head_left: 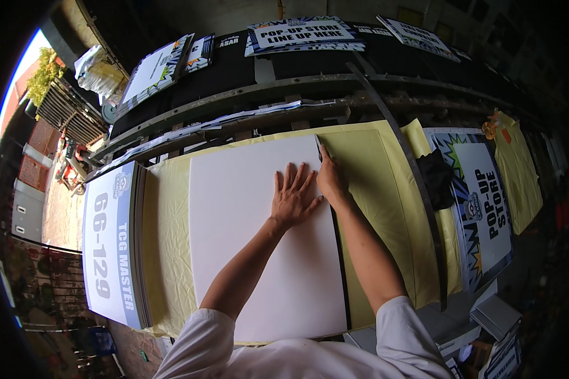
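A large white board (253, 252) lies flat on yellow sheeting in front of me, with a black strip along its right edge. My left hand (293, 197) presses on the board's upper right part, palm down and fingers spread. Beside it, my right hand (332, 178) is closed at the board's far right edge, index finger stretched forward along it. Something small and dark shows at that fingertip, but its kind is hidden by the fingers.
A stack of printed boards (110, 240) stands left on the yellow sheeting (167, 252). A long dark metal bar (417, 170) crosses at the right, near a black cloth (435, 179) and printed signs (477, 208). More signs (303, 33) lie on a black-covered table beyond a rail.
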`<state>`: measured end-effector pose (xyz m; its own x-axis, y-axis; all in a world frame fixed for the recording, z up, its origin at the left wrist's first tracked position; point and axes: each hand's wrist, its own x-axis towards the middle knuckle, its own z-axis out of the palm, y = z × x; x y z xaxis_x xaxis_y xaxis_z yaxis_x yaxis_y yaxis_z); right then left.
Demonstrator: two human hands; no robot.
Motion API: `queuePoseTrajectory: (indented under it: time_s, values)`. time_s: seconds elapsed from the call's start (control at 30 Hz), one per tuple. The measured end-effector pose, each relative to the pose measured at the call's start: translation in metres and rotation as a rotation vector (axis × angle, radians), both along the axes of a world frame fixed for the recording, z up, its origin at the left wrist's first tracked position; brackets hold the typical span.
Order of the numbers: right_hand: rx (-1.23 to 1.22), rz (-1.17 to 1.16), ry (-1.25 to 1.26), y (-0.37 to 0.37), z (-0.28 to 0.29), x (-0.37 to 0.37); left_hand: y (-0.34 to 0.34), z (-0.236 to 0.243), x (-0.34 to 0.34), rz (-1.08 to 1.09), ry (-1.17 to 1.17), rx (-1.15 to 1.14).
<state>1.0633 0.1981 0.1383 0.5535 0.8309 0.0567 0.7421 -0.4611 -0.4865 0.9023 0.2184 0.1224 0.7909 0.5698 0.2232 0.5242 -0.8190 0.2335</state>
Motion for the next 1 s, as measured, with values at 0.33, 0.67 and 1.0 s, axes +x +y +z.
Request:
queuePoseTrajectory:
  time_s: [0.33, 0.67, 1.0]
  values:
    - [-0.030, -0.031, -0.048, 0.008, 0.003, -0.007, 0.000, 0.000, 0.003, 0.008, 0.027, -0.001]
    - [-0.065, -0.009, 0.016, -0.002, 0.022, -0.012, 0.003, -0.004, 0.000, 0.015, 0.009, 0.009]
    - [0.045, -0.003, -0.021, 0.003, -0.006, 0.001, 0.000, 0.000, 0.003, 0.008, -0.004, -0.012]
